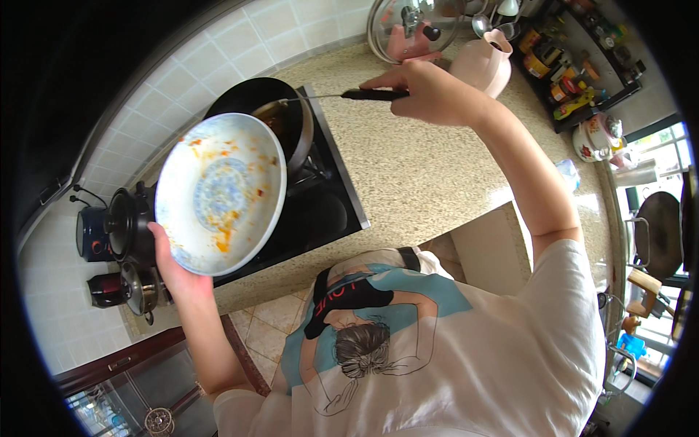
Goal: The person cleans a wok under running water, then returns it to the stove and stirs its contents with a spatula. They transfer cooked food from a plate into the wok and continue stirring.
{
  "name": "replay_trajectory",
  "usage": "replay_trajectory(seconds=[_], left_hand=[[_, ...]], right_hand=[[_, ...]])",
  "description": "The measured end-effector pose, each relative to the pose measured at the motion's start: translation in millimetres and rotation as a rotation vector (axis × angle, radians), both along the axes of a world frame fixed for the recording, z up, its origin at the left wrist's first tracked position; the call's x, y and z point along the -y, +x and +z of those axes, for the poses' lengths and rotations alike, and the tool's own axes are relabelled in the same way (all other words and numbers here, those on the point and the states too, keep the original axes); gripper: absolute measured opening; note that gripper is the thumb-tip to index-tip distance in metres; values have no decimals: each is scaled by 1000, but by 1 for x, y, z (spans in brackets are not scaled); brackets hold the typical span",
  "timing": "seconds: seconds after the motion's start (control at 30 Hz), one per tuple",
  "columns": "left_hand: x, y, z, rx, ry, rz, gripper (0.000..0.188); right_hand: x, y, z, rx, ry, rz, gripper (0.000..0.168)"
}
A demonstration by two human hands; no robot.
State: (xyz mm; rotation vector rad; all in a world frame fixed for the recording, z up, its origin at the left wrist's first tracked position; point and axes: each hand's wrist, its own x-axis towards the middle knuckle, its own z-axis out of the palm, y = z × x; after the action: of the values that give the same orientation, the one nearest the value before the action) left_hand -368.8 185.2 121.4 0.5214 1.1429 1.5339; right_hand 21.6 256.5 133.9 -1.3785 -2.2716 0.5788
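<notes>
My left hand (185, 273) grips the lower left rim of a white and blue plate (221, 194), which is tilted so its inner face shows orange food bits and sauce. The plate overlaps the near side of a dark wok (251, 90) on the black gas stove (306, 218). My right hand (426, 93) is closed on the black handle of a cooking utensil (374, 95). Its thin metal shaft reaches left into the wok, where its head meets something brown; the exact shape of that head is hard to tell.
A glass lid (412, 27) stands on a pink holder beside a pink pitcher (483, 63) on the speckled countertop (404, 158). A rack of seasoning bottles (568, 82) is at the upper right. Left of the stove are a black pot (123, 224) and a glass-lidded pot (139, 289).
</notes>
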Motion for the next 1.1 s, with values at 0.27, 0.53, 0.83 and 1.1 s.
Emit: replay_trajectory(seconds=[0.27, 0.53, 0.83, 1.1], left_hand=[[17, 104, -70, 161, -248, -412, 59], [-13, 215, -167, 98, -307, -513, 46], [-18, 253, -222, 89, -308, -446, 50], [-7, 239, -236, 107, -297, -433, 46]], right_hand=[[-16, 5, 26, -33, -142, -40, 52], [-3, 11, 17, -114, -163, -28, 46], [12, 24, -4, -231, -245, 0, 47], [25, 4, -6, -400, -258, 6, 46]])
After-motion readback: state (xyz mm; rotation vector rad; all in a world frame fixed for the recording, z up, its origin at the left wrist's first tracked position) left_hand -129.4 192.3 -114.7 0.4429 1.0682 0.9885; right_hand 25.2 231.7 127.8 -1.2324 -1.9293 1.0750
